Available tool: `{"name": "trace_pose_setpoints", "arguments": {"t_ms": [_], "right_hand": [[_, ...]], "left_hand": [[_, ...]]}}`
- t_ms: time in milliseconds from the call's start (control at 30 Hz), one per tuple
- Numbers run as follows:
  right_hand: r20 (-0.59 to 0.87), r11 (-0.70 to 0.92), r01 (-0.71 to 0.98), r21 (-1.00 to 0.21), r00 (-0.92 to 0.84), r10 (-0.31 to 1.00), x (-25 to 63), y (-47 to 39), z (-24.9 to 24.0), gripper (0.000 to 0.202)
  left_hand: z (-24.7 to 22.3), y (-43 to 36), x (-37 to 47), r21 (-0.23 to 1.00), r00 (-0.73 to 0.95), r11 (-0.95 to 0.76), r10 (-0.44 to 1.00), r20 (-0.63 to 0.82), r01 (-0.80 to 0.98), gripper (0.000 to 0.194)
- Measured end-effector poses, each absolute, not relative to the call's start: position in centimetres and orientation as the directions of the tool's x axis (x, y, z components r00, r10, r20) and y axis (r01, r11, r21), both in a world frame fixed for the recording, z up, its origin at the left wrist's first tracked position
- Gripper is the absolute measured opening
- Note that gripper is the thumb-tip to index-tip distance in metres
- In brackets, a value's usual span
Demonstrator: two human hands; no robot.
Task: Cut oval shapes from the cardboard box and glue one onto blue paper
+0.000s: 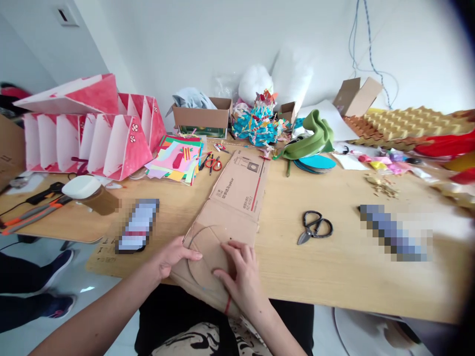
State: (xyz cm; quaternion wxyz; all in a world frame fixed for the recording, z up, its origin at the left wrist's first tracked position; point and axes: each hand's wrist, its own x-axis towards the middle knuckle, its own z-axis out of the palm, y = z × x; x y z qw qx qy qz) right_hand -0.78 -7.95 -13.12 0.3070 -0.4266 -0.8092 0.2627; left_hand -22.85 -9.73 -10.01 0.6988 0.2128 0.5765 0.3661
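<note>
Risk: cardboard point(239, 190) could slip or bend, b/c its near end juts past table point(282, 277) edge. Round piece point(208, 257) on its near part might shift if R hand point(247, 269) presses unevenly; can't tell if it's loose or just cut in. Cardboard lies approx. ctr, running near to far; scissors point(310, 231) well apart to R. L hand point(171, 256): forearm slants in from near L, thumb on top, holding cardboard's L edge, other fingers mostly hidden. R hand: palm down, fingers half-curled, thumb-index gap fairly wide, tips resting on round piece.
</note>
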Motion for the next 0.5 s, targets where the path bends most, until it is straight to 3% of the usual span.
{"name": "trace_pose_setpoints", "arguments": {"t_ms": [100,167,233,300,367,500], "right_hand": [[0.231,0.268,0.438,-0.858,-0.137,0.963,1.3,-7.9,-12.8,0.053],[0.033,0.026,0.249,-0.968,0.024,0.999,2.7,-8.1,-12.4,0.064],[-0.253,-0.254,-0.016,-0.967,-0.062,0.966,3.8,-8.5,-11.9,0.067],[-0.409,-0.463,-0.189,-0.866,-0.267,0.873,4.3,-9.0,-11.5,0.062],[-0.44,-0.54,-0.261,-0.8,-0.358,0.824,4.4,-9.4,-11.4,0.057],[-0.438,-0.533,-0.312,-0.786,-0.327,0.837,4.3,-9.6,-12.0,0.057]], "left_hand": [[-9.7,-10.2,-21.9,0.691,0.101,0.651,0.747,-0.657,-0.313,0.048],[-9.6,-10.6,-21.0,0.661,0.111,0.653,0.737,-0.667,-0.37,0.049],[-9.8,-10.9,-20.0,0.627,0.119,0.647,0.731,-0.671,-0.434,0.051],[-10.3,-11.1,-19.0,0.623,0.123,0.636,0.738,-0.664,-0.456,0.051],[-10.9,-11.3,-18.1,0.649,0.107,0.623,0.753,-0.65,-0.437,0.052],[-11.5,-11.5,-17.2,0.674,0.092,0.618,0.761,-0.642,-0.405,0.054]]}}
